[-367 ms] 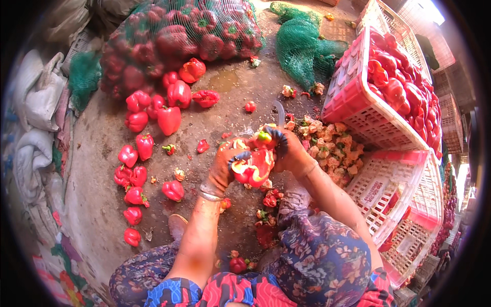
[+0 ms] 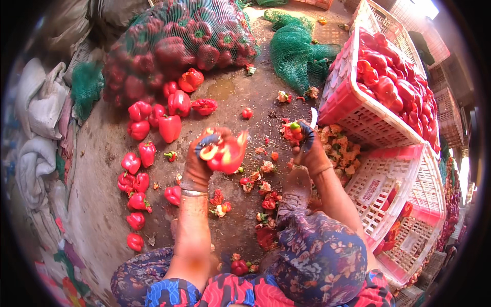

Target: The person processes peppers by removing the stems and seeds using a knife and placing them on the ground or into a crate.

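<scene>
My left hand point(image 2: 197, 165) is closed around a cut-open red bell pepper point(image 2: 228, 157), its pale inner edges showing; motion blurs it slightly. Apart from it on the right, my right hand point(image 2: 313, 154) grips a small curved knife point(image 2: 314, 117) with its blade pointing up. The same hand pinches a cut-out pepper core point(image 2: 292, 133) with a green stem and some red flesh. Below that hand lies a heap of pale seed cores point(image 2: 343, 148). Dark coverings show on the fingers of both hands.
Whole red peppers point(image 2: 169, 128) lie on the floor at left, before a full green mesh sack point(image 2: 174, 46). An empty-looking green net point(image 2: 294, 51) lies beyond. At right stand a crate of red peppers point(image 2: 376, 110) and a tipped crate point(image 2: 383, 174). Scraps point(image 2: 266, 187) litter the middle.
My hands were together at the pepper and have drawn apart. The left moved left with the hollowed pepper; the right moved right with the knife and the core, now separate from the pepper.
</scene>
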Demonstrator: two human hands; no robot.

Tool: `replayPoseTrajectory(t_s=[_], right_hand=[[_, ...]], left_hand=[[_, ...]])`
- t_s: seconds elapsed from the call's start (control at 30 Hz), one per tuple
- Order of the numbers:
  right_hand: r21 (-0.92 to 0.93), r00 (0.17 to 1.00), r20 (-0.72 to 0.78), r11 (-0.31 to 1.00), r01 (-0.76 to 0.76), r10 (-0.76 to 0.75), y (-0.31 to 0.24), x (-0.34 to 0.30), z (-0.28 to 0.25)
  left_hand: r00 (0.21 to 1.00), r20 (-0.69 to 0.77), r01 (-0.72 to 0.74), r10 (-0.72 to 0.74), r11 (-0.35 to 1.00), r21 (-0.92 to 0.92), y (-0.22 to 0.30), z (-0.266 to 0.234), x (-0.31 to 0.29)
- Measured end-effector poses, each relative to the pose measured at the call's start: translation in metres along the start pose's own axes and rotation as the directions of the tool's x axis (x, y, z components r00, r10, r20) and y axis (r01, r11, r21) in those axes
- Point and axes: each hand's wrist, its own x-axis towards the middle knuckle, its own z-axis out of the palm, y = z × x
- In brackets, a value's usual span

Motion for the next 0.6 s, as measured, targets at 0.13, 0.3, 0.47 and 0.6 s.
replayPoseTrajectory(t_s=[0.13,0.3,0.47,0.6], right_hand=[[0.182,0.981,0.171,0.975,-0.129,0.097,0.015,-0.001,-0.008],[0.004,0.946,0.306,0.994,-0.112,0.105,0.023,-0.022,0.039],[-0.287,0.984,0.172,0.954,0.090,-0.041,0.050,-0.029,0.072],[-0.639,0.971,0.192,0.732,0.235,-0.144,0.040,-0.031,0.071]], left_hand=[[0.874,0.287,-0.486,0.393,0.672,0.559,-0.004,0.121,-0.002],[0.831,0.311,-0.556,0.461,0.708,0.437,-0.009,0.143,0.003],[0.709,0.098,-0.375,0.698,0.255,0.891,-0.079,0.073,0.016],[0.821,-0.053,-0.210,0.569,0.386,0.898,-0.077,0.069,0.013]])
